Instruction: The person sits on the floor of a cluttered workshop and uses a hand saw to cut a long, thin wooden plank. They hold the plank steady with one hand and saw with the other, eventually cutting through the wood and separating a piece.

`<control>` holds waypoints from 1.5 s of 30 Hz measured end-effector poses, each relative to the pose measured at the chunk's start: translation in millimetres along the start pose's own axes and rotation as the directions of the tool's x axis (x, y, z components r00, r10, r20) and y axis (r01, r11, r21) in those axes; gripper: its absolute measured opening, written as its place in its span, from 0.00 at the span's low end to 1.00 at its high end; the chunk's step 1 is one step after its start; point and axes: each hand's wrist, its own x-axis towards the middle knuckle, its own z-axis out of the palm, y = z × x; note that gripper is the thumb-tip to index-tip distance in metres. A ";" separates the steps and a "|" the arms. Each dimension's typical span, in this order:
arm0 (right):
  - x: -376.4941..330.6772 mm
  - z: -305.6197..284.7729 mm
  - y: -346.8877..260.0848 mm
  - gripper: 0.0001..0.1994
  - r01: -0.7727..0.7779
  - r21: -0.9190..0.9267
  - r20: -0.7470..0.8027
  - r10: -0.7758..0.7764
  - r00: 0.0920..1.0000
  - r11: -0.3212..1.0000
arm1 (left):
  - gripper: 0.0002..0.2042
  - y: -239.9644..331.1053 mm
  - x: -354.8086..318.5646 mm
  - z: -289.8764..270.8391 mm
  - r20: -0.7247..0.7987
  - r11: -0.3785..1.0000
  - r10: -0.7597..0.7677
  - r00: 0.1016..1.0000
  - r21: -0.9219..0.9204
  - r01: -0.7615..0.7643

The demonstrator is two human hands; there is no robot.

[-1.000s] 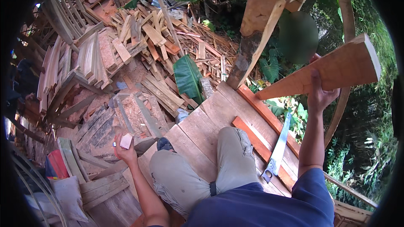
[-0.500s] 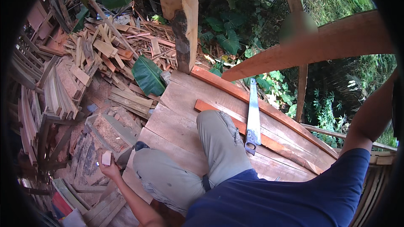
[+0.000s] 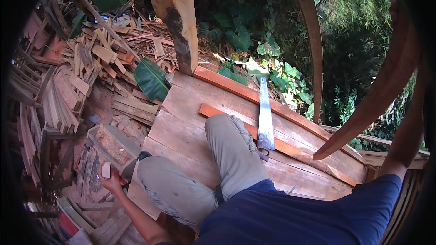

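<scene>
I see my left hand closed around a small wood block left of the handsaw, right arm raised, its hand unseen.

A handsaw is lying blade-flat across an orange-brown batten on the plank platform, its handle end pointing toward the person's knees. A thick wooden post is standing at the platform's far corner, with a large green leaf lying just beside its foot. To the left, a heap of offcut boards and splinters is spreading over the ground, while leafy green plants are growing beyond the far edge.
</scene>
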 end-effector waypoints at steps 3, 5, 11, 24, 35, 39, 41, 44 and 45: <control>-18.3 62.8 122.1 0.27 -0.149 -0.056 0.169 0.157 0.973 0.987 | 0.21 -8.1 10.0 -23.1 -0.062 0.994 0.035 0.997 0.108 -0.028; -51.3 102.0 197.5 0.32 -0.236 -0.183 0.178 0.268 0.947 0.954 | 0.21 -25.3 13.5 -38.9 -0.087 0.997 -0.027 0.996 0.063 0.032; -198.9 126.1 374.4 0.29 -0.349 -0.487 0.159 0.474 0.866 0.801 | 0.20 22.6 41.0 -91.8 -0.272 0.985 -0.134 0.953 -0.140 0.099; -395.4 160.6 559.4 0.23 -0.453 -0.693 0.079 0.683 0.726 0.561 | 0.26 86.8 29.9 -180.5 -0.396 0.925 -0.281 0.874 -0.354 0.137; -518.1 128.5 680.5 0.16 -0.411 -0.897 -0.068 0.868 0.493 0.163 | 0.26 118.5 3.7 -223.7 -0.307 0.881 -0.449 0.839 -0.306 0.360; -521.9 119.8 700.6 0.19 -0.386 -0.916 -0.070 0.901 0.429 0.113 | 0.27 158.2 3.1 -165.6 -0.303 0.936 -0.300 0.905 -0.274 0.219; -512.1 130.2 699.3 0.20 -0.388 -0.921 -0.124 0.929 0.350 0.023 | 0.25 161.1 12.4 -171.8 -0.338 0.938 -0.317 0.886 -0.247 0.242; -469.3 145.0 673.0 0.28 -0.349 -0.937 -0.134 0.955 0.265 -0.035 | 0.24 175.3 7.4 -156.5 -0.346 0.954 -0.273 0.898 -0.215 0.208; -466.7 145.7 679.2 0.30 -0.351 -0.936 -0.128 0.926 0.355 0.005 | 0.24 176.0 9.2 -151.4 -0.337 0.958 -0.255 0.906 -0.218 0.188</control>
